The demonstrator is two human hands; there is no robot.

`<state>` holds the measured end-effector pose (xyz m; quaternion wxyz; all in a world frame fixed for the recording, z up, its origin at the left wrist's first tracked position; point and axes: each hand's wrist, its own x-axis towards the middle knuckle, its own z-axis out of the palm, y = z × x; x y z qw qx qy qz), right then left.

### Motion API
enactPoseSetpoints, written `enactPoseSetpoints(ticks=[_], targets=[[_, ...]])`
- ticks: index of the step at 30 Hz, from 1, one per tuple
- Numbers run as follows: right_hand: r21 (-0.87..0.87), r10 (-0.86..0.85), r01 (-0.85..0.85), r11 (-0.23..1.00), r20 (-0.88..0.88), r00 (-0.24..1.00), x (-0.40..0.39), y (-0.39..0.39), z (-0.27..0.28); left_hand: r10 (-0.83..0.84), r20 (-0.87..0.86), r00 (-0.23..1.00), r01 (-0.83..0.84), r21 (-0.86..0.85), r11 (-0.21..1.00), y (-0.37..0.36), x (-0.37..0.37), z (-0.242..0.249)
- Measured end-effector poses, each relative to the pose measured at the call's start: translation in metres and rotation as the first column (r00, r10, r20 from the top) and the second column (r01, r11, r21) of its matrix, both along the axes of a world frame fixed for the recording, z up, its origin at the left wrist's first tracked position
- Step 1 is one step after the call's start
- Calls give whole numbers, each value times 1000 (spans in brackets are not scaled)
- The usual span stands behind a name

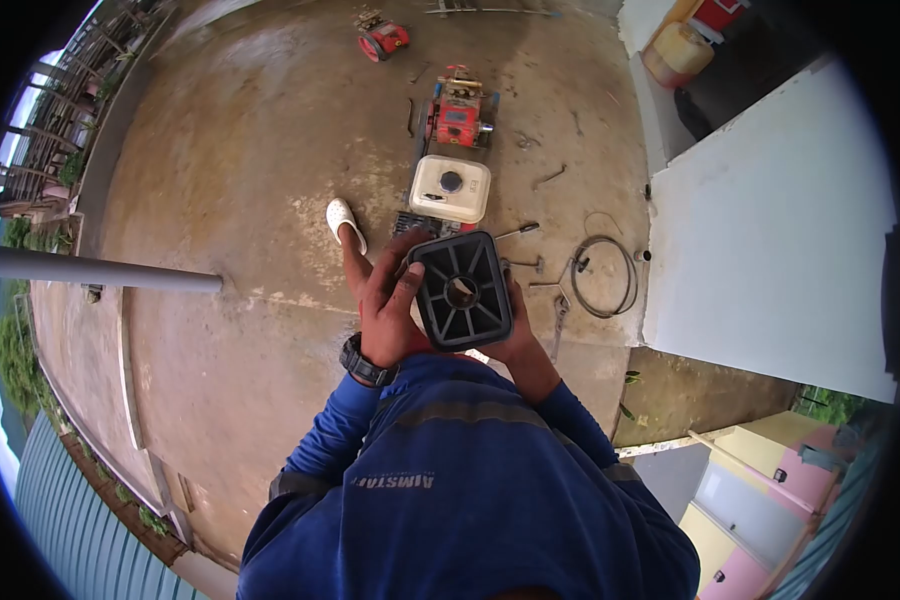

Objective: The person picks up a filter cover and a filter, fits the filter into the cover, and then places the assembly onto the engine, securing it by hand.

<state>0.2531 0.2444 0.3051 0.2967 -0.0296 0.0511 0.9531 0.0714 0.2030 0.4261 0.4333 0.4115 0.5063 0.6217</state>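
A black square plastic part (448,318) with radial ribs and a round hole in its middle is held up between my two hands. My left hand (392,300), with a dark watch on the wrist, grips its left edge, fingers along the top corner and side. Behind the right edge is my right hand (518,325), its fingers mostly hidden by the part. Just beyond the part, an engine with a cream fuel tank (467,205) and black cap stands on the floor.
A red machine (456,126) adjoins the tank, and another red machine (384,42) lies farther off. Wrenches, a T-handle tool (525,265) and a coiled cable (632,285) lie to the right. A white shoe (344,217) shows at left. A grey pole (120,272) and white wall (770,230) flank the floor.
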Motion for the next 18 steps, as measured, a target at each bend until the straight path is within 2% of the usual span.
enactPoseSetpoints(ticks=[2, 3, 4, 6, 8, 11, 18], targets=[[-5, 26, -26, 1000, 33, 999, -1, 0, 4, 31, 18, 999, -30, -56, 998, 3, 8, 8], [14, 65, -65, 998, -19, 998, -3, 0, 9, 44, 27, 999, -42, -84, 996, 5, 10, 10], [34, 104, -101, 994, -70, 992, -4, 0, 12, 44, 26, 999, -41, -83, 996, 5, 10, 8], [19, 98, -96, 995, -64, 993, -5, -1, 5, 87, -25, 996, -87, 1, 996, 7, 11, 2], [2, 94, -94, 996, -56, 994, -4, -4, 1, 104, -35, 994, -104, -2, 995, 6, 13, 1], [-94, 71, -81, 992, -107, 992, -5, -6, -1, 134, -60, 989, -134, 2, 991, 5, 14, 0], [88, 60, -55, 995, -57, 997, -7, -5, -10, 151, -105, 983, -152, 5, 988, 5, 14, 2]])
